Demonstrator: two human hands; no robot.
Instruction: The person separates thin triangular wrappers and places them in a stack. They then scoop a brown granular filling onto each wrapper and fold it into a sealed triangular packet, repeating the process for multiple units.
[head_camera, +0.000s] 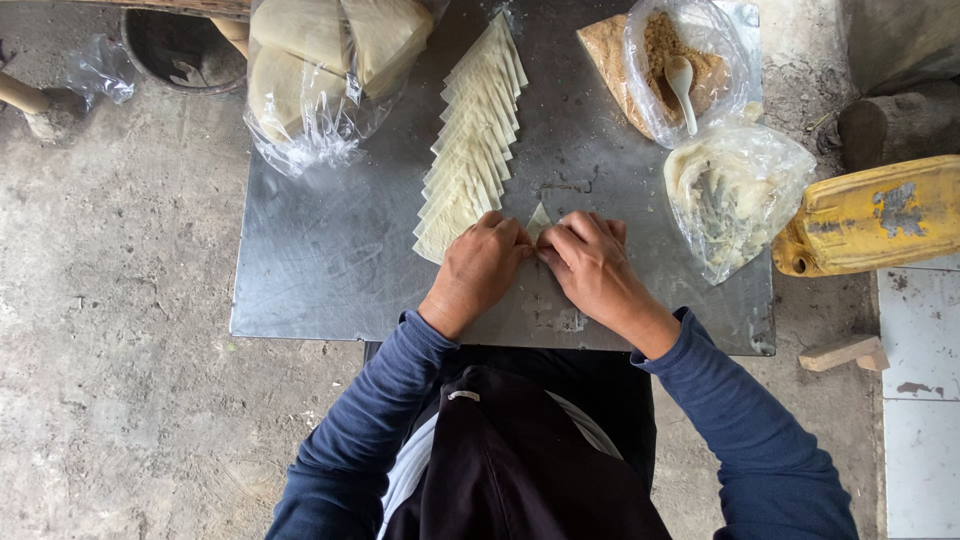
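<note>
Pastry triangle (539, 217), pale and thin, pinched between both hands at the middle of the metal surface (330, 260), only its upper tip showing above the knuckles. Left hand (482, 262) curled closed on the triangle's left edge, fingertips pressed down and inward. Right hand (587, 260) likewise closed on the right edge, fingers bent, touching the left hand's fingertips over the dough. Both wrists in dark blue sleeves (380, 400), coming up from the near edge of the surface.

Just beside the left hand, up and to the left: a long overlapping row of folded pastry triangles (470, 140), running diagonally toward the far edge, its nearest piece almost touching the left knuckles. Further left and up: clear plastic bag of pastry sheets (320, 70), partly open, resting on the far left corner. To the upper right: open plastic bag of brown crumbly filling (665, 60) with a white spoon (681, 85) lying in it. Right of the right hand, near but apart: crumpled plastic bag with a pale paste (735, 190) inside. Off the surface on the right: yellow plastic jerrycan (870, 215) lying on its side on the concrete floor (110, 300). Small wooden block (845, 352) below it.
</note>
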